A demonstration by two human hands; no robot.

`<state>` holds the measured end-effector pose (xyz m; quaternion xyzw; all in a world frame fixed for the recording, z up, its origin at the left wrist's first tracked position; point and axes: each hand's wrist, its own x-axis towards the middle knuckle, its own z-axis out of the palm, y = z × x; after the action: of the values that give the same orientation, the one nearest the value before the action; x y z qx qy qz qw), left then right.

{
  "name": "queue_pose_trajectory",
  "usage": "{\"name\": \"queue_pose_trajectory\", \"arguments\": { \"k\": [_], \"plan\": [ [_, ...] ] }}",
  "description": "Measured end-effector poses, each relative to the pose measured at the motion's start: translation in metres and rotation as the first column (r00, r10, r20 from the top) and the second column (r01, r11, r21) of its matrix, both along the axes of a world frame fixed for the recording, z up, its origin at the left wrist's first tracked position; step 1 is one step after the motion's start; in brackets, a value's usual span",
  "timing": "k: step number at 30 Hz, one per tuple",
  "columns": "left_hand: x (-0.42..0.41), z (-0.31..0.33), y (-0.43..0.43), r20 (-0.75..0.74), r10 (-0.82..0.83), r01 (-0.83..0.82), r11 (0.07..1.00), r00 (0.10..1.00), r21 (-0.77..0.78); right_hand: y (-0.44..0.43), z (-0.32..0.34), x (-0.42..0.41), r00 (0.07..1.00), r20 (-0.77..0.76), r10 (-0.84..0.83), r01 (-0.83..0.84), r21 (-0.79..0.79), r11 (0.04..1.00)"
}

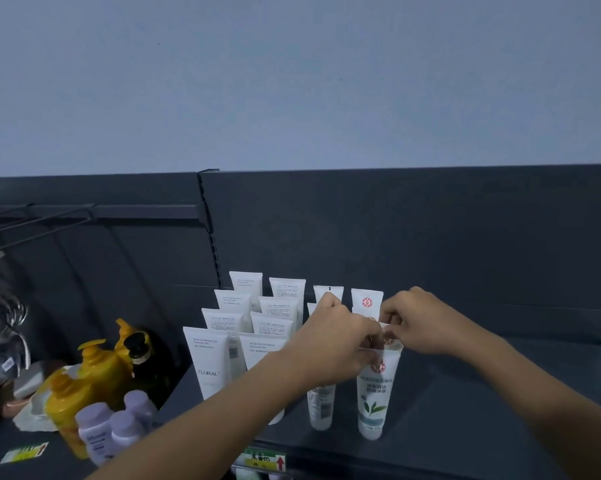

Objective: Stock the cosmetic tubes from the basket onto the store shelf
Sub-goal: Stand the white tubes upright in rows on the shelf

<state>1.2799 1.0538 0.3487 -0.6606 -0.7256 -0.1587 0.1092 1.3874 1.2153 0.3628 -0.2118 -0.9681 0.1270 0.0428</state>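
Rows of white cosmetic tubes stand cap-down on the dark shelf [465,410]. The left rows carry a FLORAL tube [207,365] at the front. The right row holds tubes with a red emblem; its front one is a green-leaf tube [375,400]. My left hand [337,344] grips the top of that front tube and covers the tube [321,407] beside it. My right hand [420,320] pinches the top of the red-emblem tube [390,339] just behind. The basket is out of view.
Yellow pump bottles [94,375], a dark bottle [143,362] and small lilac bottles [99,431] crowd the lower shelf at left. Wire hooks [35,220] jut from the back panel. A price tag [264,460] sits on the shelf's front edge. Bare shelf lies to the right.
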Motion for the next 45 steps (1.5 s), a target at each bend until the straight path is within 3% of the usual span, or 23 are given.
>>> {"name": "queue_pose_trajectory", "arguments": {
  "k": [34,45],
  "plan": [
    [-0.015,-0.011,0.008,0.053,0.061,-0.057,0.996,0.997,-0.072,0.0,-0.008,-0.016,0.994,0.041,0.105,-0.107,0.041,0.993],
    [-0.036,0.002,-0.006,0.115,0.09,-0.099,0.992,0.989,0.076,-0.016,0.015,-0.019,0.998,-0.05,0.04,-0.038,0.038,0.999]
  ]
}}
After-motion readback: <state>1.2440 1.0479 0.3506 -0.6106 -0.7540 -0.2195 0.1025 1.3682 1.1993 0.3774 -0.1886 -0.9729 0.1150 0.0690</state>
